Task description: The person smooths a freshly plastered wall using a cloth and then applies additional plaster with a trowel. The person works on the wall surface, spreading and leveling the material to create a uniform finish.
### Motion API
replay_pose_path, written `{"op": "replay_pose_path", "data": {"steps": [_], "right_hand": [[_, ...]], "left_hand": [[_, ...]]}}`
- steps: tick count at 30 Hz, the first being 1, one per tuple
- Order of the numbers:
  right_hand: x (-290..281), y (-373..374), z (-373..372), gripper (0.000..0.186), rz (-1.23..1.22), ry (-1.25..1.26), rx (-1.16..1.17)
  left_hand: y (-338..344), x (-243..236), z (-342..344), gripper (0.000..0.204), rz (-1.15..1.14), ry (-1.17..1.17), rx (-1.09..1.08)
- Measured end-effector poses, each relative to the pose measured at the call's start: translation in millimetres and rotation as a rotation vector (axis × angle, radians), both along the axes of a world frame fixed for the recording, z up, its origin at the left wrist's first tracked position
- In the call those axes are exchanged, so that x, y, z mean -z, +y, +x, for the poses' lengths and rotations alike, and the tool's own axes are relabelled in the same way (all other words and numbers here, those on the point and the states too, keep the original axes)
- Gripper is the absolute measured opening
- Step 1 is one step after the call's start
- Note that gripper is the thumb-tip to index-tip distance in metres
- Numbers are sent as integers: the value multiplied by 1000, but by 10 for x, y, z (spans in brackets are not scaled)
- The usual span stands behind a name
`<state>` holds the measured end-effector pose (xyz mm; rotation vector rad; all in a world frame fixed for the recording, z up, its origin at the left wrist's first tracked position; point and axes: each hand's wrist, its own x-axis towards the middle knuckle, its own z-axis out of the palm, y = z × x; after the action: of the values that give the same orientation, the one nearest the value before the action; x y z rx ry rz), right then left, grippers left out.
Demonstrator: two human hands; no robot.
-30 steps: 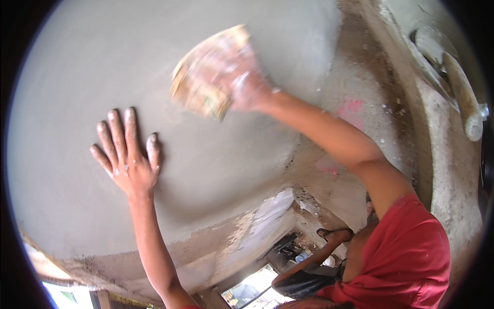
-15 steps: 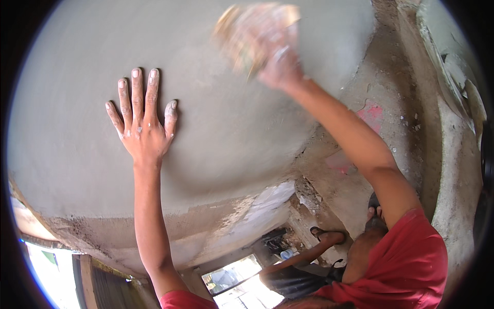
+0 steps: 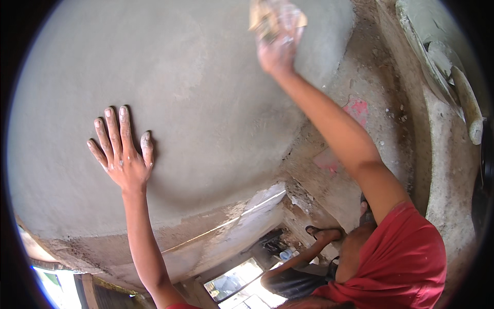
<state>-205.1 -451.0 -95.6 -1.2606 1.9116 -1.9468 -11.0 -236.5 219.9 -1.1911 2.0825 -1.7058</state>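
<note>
My left hand lies flat on the smooth grey plaster, fingers stretched and thumb apart; whitish smears mark its fingers. At the upper edge, my raised right hand is closed around a tan, block-like pad held at the plastered surface. Motion blur and the fingers hide much of the pad, so its exact kind is unclear. Wet-looking residue coats the fingers of that hand.
Rough bare concrete borders the plaster below and to the right. A plaster-smeared ledge stands at the far right, with pale pieces on it. Bright openings show at the bottom. My sandalled foot is below.
My left hand sits lower and farther left in the picture, still flat on the plaster. My right hand has moved upward with the pad, which now shows narrower. The view has shifted slightly.
</note>
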Motion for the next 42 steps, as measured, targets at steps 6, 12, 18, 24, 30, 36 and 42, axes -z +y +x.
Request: {"op": "replay_pose_path", "data": {"steps": [6,12,18,24,30,36,42], "right_hand": [[809,35,-857,67,223,-1190,-238],[1069,1175,-1212,59,-140,-1828,-845],[1275,1698,-1333,57,-28,-1911,-904],[1780,2175,-1130,56,262,-1842,-747],[1989,2372,-1085,54,369,-1770,-733],[1970,2399,-1282,56,692,-1554,-825],[1884,2312,-1611,68,1076,-833,-828]], "left_hand": [[-17,29,-8,60,-43,-21,-75],[-26,78,-3,61,-2,67,36],[226,-66,317,63,5,86,100],[452,-327,730,67,26,25,121],[415,-307,853,70,32,-32,151],[388,-276,826,70,31,-14,179],[385,-319,851,62,-35,-55,205]]}}
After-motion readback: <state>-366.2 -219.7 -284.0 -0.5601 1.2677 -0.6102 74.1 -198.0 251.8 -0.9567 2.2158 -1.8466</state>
